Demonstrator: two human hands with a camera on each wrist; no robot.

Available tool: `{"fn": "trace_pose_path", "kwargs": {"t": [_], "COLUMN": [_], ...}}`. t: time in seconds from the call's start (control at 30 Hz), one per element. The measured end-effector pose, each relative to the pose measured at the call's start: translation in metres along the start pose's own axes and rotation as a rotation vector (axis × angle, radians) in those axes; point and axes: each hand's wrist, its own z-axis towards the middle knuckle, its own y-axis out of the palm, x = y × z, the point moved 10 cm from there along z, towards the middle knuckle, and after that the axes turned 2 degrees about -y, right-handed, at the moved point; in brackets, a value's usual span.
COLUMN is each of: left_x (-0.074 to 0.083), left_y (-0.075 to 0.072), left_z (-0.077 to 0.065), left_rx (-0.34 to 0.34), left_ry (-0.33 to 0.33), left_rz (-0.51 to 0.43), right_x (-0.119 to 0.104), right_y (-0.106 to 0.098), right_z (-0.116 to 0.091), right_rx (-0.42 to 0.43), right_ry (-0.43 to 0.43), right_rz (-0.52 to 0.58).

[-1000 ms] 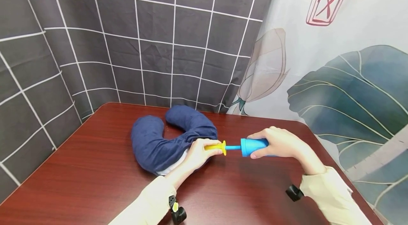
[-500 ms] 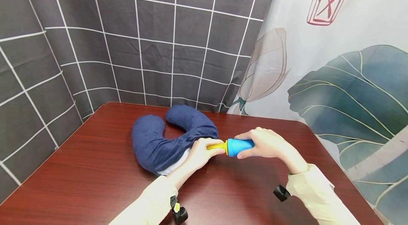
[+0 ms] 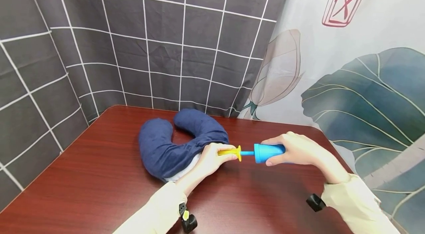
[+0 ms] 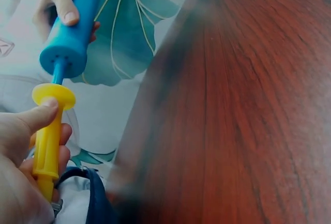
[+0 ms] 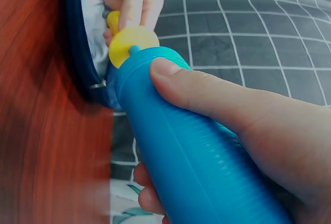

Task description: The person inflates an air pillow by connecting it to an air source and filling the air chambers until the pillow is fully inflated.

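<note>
A blue and yellow hand pump (image 3: pixel 263 153) lies level between my two hands above the table. My right hand (image 3: pixel 295 149) grips its blue barrel (image 5: pixel 181 146), thumb on top near the rim. Around the yellow handle (image 4: pixel 47 151) my left hand (image 3: pixel 212 158) curls its fingers and thumb. A short stretch of blue rod (image 3: pixel 247 153) shows between handle and barrel. The handle's narrow end meets the opening of a navy U-shaped neck pillow (image 3: pixel 159 149), where white lining shows; the exact joint is hidden by my left hand. A zipper edge appears in the right wrist view.
The reddish-brown wooden table (image 3: pixel 83 175) extends around the pillow. Behind it hangs a dark grey cloth (image 3: pixel 166 57) with white grid lines. A pale cloth (image 3: pixel 312 79) printed with leaves and a flower hangs at the right. Black cameras are strapped at both wrists.
My right hand slid the barrel left against the yellow handle, then drew it back right, baring the rod again. My left hand and the pillow stayed almost in place.
</note>
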Motion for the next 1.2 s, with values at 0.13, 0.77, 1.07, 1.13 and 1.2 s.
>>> {"fn": "trace_pose_path", "kwargs": {"t": [0.13, 0.77, 1.07, 1.13, 1.2], "left_x": [0.006, 0.004, 0.004, 0.005, 0.005], "left_y": [0.001, -0.001, -0.003, -0.003, -0.003], "left_z": [0.003, 0.001, 0.002, 0.001, 0.001], "left_rx": [-0.016, -0.024, -0.017, -0.016, -0.014], "left_ry": [0.006, 0.011, 0.022, 0.026, 0.023], "left_rz": [0.031, -0.008, -0.011, -0.013, -0.017], "right_x": [0.005, 0.042, 0.062, 0.063, 0.063], "right_y": [-0.002, -0.021, -0.027, -0.028, -0.027], "right_z": [-0.01, -0.054, -0.072, -0.073, -0.073], "right_rx": [-0.001, 0.008, 0.007, 0.014, 0.014], "right_ry": [0.003, 0.071, 0.094, 0.085, 0.084], "right_rz": [0.021, 0.059, 0.078, 0.081, 0.081]}}
